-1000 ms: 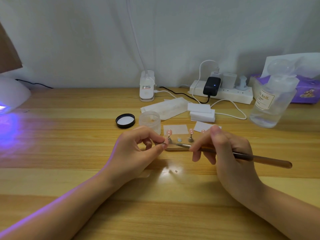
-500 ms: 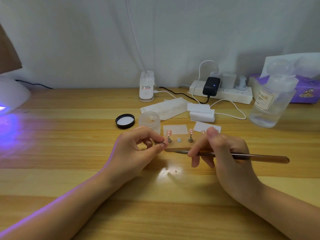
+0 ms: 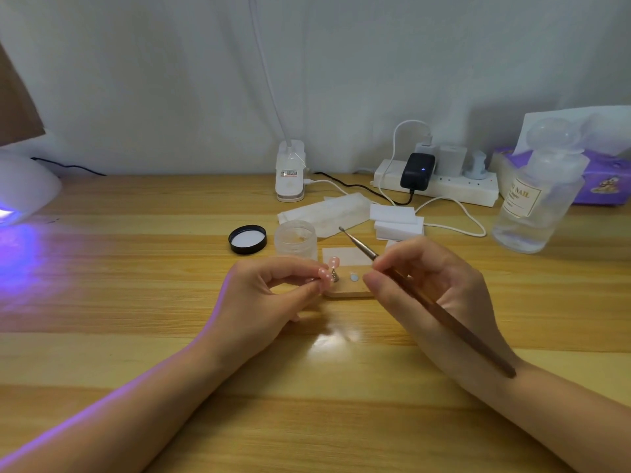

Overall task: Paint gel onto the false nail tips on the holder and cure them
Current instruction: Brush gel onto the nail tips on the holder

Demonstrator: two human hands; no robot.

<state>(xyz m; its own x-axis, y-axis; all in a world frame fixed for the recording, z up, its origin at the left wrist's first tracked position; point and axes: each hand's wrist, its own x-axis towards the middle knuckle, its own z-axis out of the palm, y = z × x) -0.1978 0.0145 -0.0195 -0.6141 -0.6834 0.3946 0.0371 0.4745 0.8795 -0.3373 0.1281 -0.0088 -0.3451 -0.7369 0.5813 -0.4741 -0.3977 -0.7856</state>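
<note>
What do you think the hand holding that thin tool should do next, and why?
Probably bring the tool's tip back down to the pink nail tip pinched in the left hand. The right hand holds it raised, pointing toward the open jar, away from the nail.

Both forearms bare, resting on the surface, angled inward. Left hand [image 3: 269,295]: thumb and forefinger pinched together, other fingers curled under. Right hand [image 3: 433,288]: thumb and fingertips closed in a pen grip, palm turned leftward.

The clear bottle [image 3: 536,206] label reads "NAIL".
</note>
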